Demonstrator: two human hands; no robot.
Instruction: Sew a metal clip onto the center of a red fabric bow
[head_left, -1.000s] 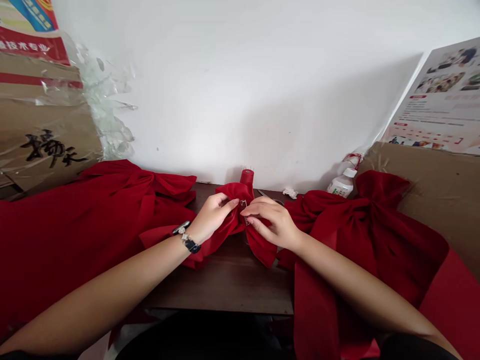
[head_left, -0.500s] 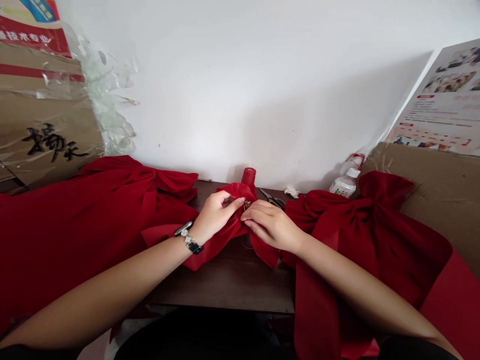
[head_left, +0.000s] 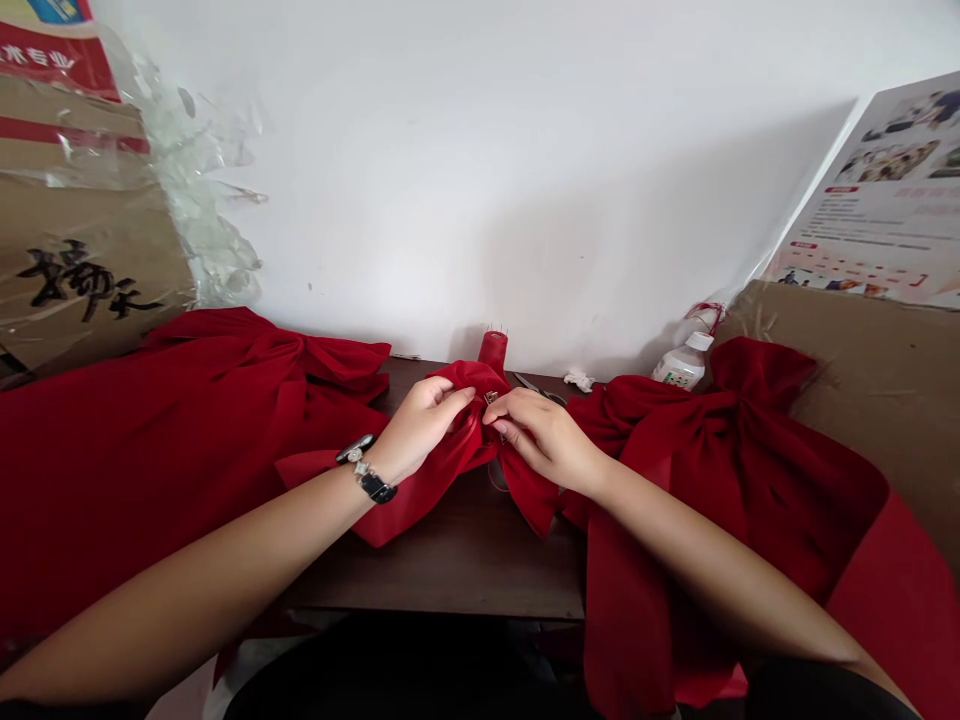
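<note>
My left hand (head_left: 421, 425), with a watch and a bracelet at its wrist, is closed on a gathered red fabric bow (head_left: 401, 512) over the table. A small metal clasp or pin (head_left: 491, 398) sits at the bow's gathered middle, between both hands. The fingers of my right hand (head_left: 549, 438) are pinched together against the right side of that middle. Whatever they grip is too small to make out. Below them hangs a thin loop of red thread (head_left: 496, 478). Just behind the bow a red thread spool (head_left: 493, 348) stands upright, with several needles sticking up from its top.
Scissors (head_left: 538, 388) lie behind my right hand, beside a crumpled white scrap (head_left: 578, 380). Large red bows lie at left (head_left: 225, 390) and right (head_left: 720, 440). A white-capped bottle (head_left: 684, 362) stands by the white wall. Cardboard boxes (head_left: 885, 370) flank the dark table (head_left: 450, 570).
My right hand has turned slightly and its fingers have shifted, so the metal clasp shows more clearly. The left hand keeps its hold on the bow. The whole view has shifted slightly.
</note>
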